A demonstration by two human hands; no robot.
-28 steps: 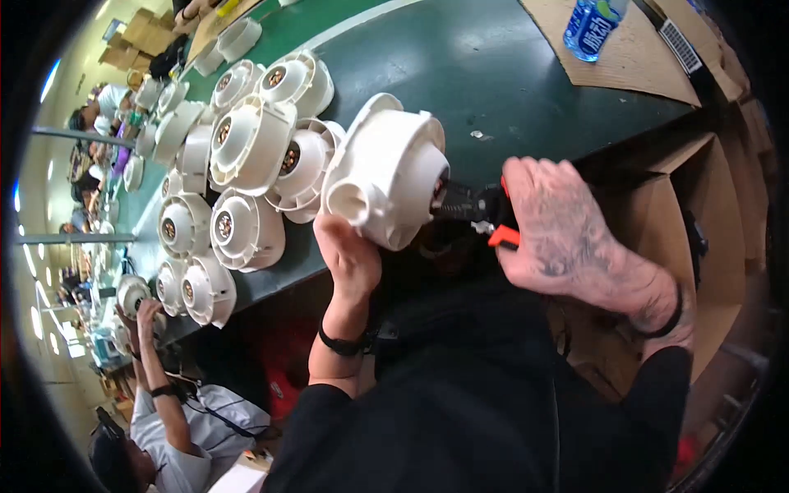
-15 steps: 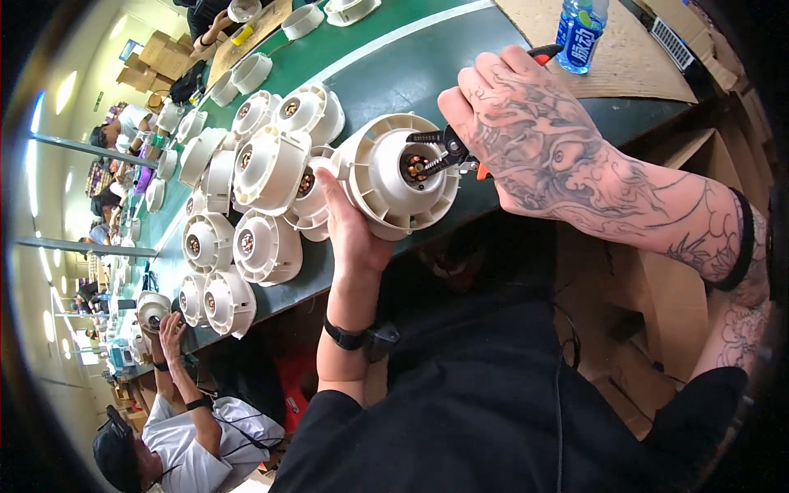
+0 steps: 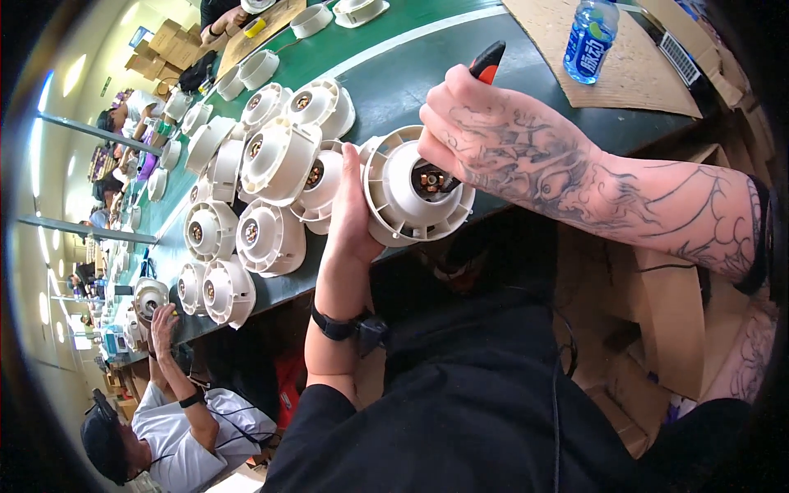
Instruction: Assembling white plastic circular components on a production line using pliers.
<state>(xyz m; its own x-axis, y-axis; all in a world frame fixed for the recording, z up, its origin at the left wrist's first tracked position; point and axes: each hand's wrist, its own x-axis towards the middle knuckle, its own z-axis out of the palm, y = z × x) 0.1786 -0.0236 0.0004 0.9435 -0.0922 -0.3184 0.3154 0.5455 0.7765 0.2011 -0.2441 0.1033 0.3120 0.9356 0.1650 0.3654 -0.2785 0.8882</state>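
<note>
My left hand [image 3: 355, 215] grips the near side of a round white plastic housing [image 3: 400, 195], its thumb up along the ribbed rim. The housing is tilted with its central opening facing me; copper-coloured parts [image 3: 430, 181] show inside. My right hand [image 3: 505, 131] is closed on black-and-orange handled pliers [image 3: 490, 59], held over the housing. One handle sticks up above the fist, and a dark bit of the jaws reaches the central opening. Most of the pliers is hidden by my fingers.
Several similar white housings [image 3: 279, 160] are stacked left of my left hand on the green table [image 3: 394, 74]. A blue-labelled drink bottle [image 3: 588, 45] stands on cardboard [image 3: 633, 90] at the far right. A co-worker in white [image 3: 185, 427] sits at the lower left, handling another housing.
My right hand has turned, tipping the pliers upright so their handle points up and the jaws drop toward the opening. The held housing has shifted slightly right and down in view.
</note>
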